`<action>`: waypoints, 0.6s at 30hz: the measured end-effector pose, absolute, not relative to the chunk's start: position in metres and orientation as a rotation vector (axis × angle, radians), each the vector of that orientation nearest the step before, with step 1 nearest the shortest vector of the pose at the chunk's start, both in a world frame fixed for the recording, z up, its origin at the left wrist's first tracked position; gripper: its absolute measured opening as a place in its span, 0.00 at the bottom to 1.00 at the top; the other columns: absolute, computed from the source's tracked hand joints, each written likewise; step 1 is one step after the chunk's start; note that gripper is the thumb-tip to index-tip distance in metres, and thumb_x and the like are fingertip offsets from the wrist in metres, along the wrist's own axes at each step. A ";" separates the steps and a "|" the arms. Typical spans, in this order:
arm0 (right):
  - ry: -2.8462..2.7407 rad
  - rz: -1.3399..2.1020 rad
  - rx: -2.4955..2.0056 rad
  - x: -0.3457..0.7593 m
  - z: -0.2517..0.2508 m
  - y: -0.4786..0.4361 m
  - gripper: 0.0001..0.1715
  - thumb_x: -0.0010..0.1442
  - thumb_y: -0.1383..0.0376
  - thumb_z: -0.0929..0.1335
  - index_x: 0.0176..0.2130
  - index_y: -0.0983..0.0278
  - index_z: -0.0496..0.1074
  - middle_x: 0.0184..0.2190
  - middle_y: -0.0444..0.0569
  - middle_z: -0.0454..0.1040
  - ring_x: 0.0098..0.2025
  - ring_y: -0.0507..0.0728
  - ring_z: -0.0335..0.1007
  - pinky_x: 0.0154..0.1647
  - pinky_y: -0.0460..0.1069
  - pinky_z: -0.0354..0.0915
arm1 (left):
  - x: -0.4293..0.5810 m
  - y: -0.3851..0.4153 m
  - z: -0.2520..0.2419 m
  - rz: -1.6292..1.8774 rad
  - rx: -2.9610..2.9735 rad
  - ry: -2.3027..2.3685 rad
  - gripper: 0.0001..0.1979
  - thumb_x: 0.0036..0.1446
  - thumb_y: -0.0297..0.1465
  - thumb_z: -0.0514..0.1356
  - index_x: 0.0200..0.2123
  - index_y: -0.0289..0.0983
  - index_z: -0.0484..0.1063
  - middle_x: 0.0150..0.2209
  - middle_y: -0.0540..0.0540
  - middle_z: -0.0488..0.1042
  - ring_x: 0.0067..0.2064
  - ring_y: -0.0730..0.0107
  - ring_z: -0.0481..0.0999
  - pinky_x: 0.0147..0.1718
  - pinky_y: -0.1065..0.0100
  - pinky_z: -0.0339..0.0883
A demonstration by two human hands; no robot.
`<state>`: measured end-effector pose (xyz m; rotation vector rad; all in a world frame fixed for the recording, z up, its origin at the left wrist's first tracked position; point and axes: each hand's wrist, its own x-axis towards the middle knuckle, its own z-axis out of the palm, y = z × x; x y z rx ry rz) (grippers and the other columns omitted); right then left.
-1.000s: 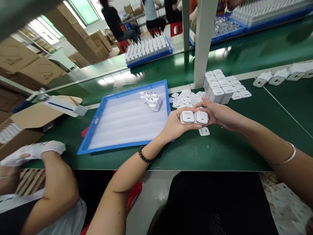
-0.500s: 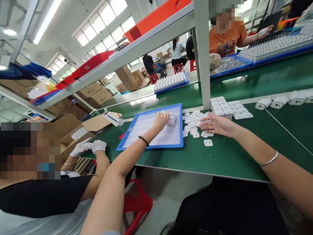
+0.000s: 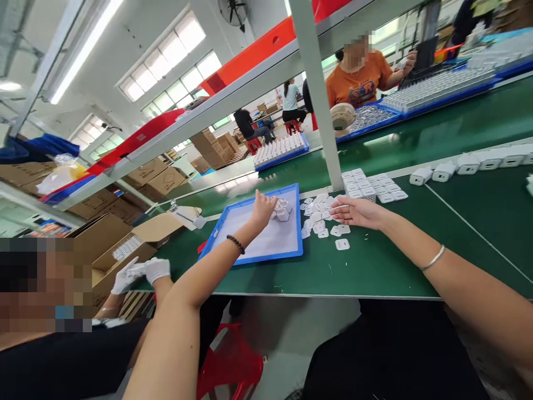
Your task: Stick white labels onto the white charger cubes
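Observation:
My left hand (image 3: 264,211) is over the blue-rimmed tray (image 3: 245,260), its fingers apart beside a small cluster of white plastic charger pieces (image 3: 283,211). I see nothing held in it, though the far side of the fingers is hidden. My right hand (image 3: 358,213) hovers with fingers stretched out at the right edge of a loose pile of flat white plates with slots (image 3: 318,214). One single plate (image 3: 342,244) lies nearer the table's front edge. Neat stacks of the same plates (image 3: 358,183) stand just behind my right hand.
White charger housings (image 3: 468,164) form a row at the right. A shelf post (image 3: 320,111) rises behind the stacks. On my left, a co-worker's gloved hands (image 3: 157,270) hold white pieces near an open carton (image 3: 144,239). Across the green table, another person sits behind filled trays (image 3: 441,89).
The view has shifted, so the table's things appear further left. My left hand's fingers have spread and come away from the white pieces in the tray. My right hand stays open by the pile.

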<state>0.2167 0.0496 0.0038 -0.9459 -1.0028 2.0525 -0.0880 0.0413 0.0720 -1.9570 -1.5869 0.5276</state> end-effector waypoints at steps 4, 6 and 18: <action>-1.049 1.965 -0.824 0.232 0.024 0.051 0.14 0.71 0.61 0.66 0.41 0.68 0.75 0.38 0.53 0.79 0.37 0.55 0.78 0.42 0.52 0.75 | -0.071 0.022 0.092 0.356 -1.965 -1.471 0.26 0.56 0.15 0.53 0.58 0.25 0.70 0.50 0.27 0.78 0.58 0.43 0.75 0.63 0.35 0.57; -1.056 1.817 -0.812 0.243 0.035 0.057 0.14 0.70 0.59 0.68 0.46 0.68 0.75 0.42 0.51 0.79 0.40 0.55 0.78 0.43 0.54 0.75 | -0.060 0.012 0.092 0.228 -2.038 -1.343 0.25 0.58 0.16 0.51 0.58 0.24 0.70 0.49 0.27 0.79 0.57 0.42 0.76 0.63 0.37 0.59; -0.619 0.598 -1.417 0.392 0.030 0.060 0.21 0.69 0.59 0.68 0.59 0.61 0.70 0.61 0.55 0.69 0.56 0.61 0.71 0.55 0.61 0.71 | 0.067 -0.017 -0.027 -0.432 -2.667 -0.235 0.13 0.64 0.25 0.53 0.47 0.33 0.75 0.42 0.41 0.82 0.46 0.59 0.81 0.51 0.59 0.76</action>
